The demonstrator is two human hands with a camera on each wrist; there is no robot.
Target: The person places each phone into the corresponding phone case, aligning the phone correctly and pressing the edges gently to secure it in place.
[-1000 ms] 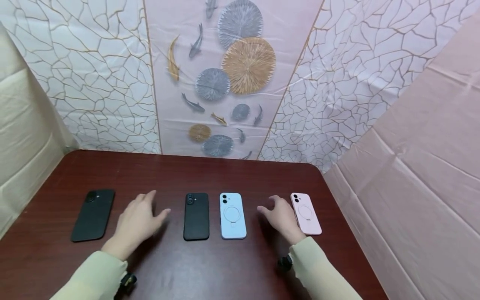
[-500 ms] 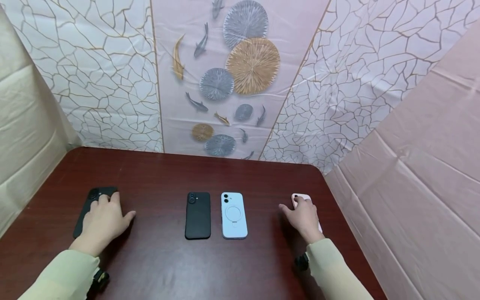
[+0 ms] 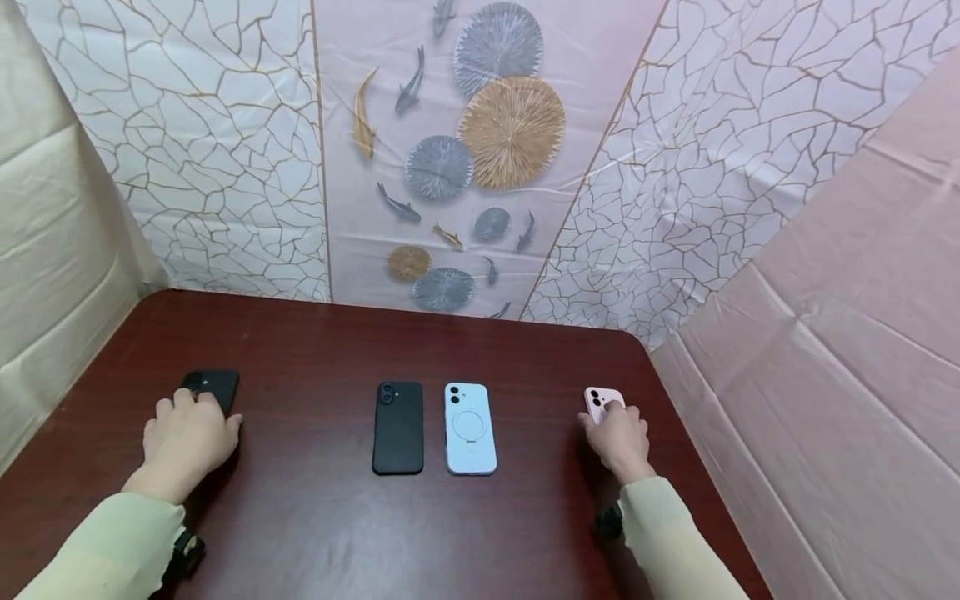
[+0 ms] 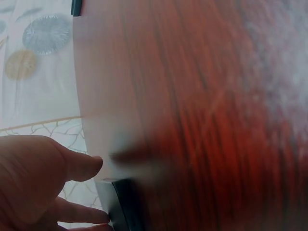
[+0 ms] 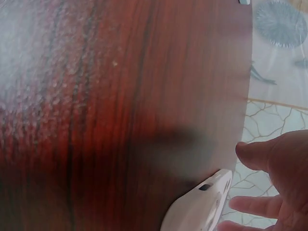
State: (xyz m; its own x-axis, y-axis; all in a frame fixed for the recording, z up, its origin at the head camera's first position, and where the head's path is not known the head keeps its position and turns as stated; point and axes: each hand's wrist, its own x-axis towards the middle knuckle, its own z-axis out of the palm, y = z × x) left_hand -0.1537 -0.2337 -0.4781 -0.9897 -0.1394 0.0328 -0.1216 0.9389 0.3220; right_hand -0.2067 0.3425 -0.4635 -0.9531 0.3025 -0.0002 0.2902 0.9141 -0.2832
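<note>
Spreading wide between the hands, the dark red table [image 3: 315, 525] leaves room on both sides of the middle black phone [image 3: 398, 433] and light-blue phone [image 3: 471, 429]; its right edge runs near the pink phone [image 3: 611, 394]. That phone lies partly under the right hand [image 3: 621, 437], the outer black phone [image 3: 221, 387] partly under the left hand [image 3: 187, 437]. Both hands are ungripped, fingers relaxed, thumbs apart from the phones. Both covered phones lie back up, lenses at the far end.
</note>
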